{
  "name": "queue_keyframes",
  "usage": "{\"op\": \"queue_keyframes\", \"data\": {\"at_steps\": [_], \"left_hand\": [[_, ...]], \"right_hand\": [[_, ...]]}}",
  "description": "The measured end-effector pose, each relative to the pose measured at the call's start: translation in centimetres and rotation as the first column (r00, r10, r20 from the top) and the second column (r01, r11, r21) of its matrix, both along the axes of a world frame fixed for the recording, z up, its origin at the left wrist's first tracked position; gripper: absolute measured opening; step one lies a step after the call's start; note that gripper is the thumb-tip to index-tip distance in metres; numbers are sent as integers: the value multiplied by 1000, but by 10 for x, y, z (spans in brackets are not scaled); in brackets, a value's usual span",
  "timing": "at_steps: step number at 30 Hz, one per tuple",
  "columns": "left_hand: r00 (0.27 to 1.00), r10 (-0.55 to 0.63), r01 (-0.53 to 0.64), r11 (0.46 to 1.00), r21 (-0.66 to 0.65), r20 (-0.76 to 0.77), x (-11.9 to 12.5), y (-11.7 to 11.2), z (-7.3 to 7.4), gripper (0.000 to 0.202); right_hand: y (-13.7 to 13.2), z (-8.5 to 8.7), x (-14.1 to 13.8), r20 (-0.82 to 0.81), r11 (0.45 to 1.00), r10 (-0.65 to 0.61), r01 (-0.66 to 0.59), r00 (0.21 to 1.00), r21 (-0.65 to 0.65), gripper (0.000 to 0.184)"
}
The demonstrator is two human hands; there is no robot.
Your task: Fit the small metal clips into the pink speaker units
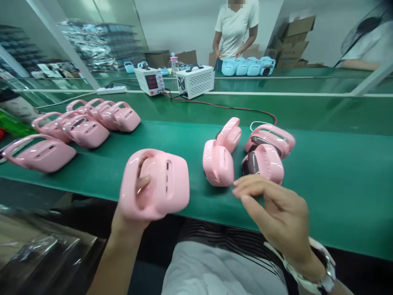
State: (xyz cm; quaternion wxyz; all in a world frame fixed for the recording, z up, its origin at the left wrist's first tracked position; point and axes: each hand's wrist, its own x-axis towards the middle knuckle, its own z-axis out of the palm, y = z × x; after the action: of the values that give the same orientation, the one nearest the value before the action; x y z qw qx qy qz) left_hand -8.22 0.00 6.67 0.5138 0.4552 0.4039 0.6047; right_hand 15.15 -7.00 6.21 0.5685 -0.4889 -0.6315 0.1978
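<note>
My left hand [130, 221] is closed around the loop handle of a glossy pink plastic device [176, 184], with the thumb showing through the handle opening. A row of small dark ports on the device faces me, and it is held above the bench's near edge. My right hand [276, 213], with a strap at its wrist, is open with fingers stretched leftward and holds nothing. Its fingertips are close to a standing pink device [217, 164]; whether they touch cannot be told. Just beyond it stands another pink device [268, 164] with a dark face.
Several pink devices [89, 131] stand in rows at the left of the green bench [331, 176]. White power supplies [196, 80] sit at the back, a red cable [233, 107] running rightward. Across, a person [236, 28] stands behind light-blue devices [241, 66].
</note>
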Motion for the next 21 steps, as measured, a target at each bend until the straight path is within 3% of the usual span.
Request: {"op": "queue_keyframes", "data": {"at_steps": [3, 4, 6, 8, 10, 13, 16, 18, 21], "left_hand": [[998, 48, -51, 994, -98, -37, -2, 27, -14, 36], [998, 23, -31, 991, -131, -60, 1, 35, -18, 37], [991, -45, 25, 988, -150, -127, 8, 46, -24, 42], [976, -128, 99, 982, -161, -176, 15, 54, -28, 47], [954, -221, 180, 963, -202, -201, 19, 59, -30, 50], [931, -287, 224, 937, -267, -225, 18, 64, -32, 60], [904, -326, 245, 925, -289, -277, 13, 70, -30, 76], [874, -349, 260, 924, -282, -339, 9, 76, -28, 78], [830, -373, 294, 924, -243, -415, 4, 85, -29, 60]], "right_hand": [[35, -11, -16, 224, 993, -118, 118, 967, 16, 7], [45, -16, -21, 296, 987, -160, 158, 942, 30, 11], [60, -26, -27, 397, 980, -190, 196, 898, 27, 38], [66, -33, -31, 407, 985, -160, 174, 899, 2, 33], [61, -34, -31, 329, 987, -145, 159, 933, -17, 11], [33, -32, -30, 225, 984, -111, 139, 968, -112, 22], [-2, -37, -31, 188, 983, 0, 34, 982, -179, 14], [-19, -47, -31, 147, 985, 55, -29, 988, -172, 24], [-26, -58, -26, 54, 978, 68, -56, 996, -203, 63]]}}
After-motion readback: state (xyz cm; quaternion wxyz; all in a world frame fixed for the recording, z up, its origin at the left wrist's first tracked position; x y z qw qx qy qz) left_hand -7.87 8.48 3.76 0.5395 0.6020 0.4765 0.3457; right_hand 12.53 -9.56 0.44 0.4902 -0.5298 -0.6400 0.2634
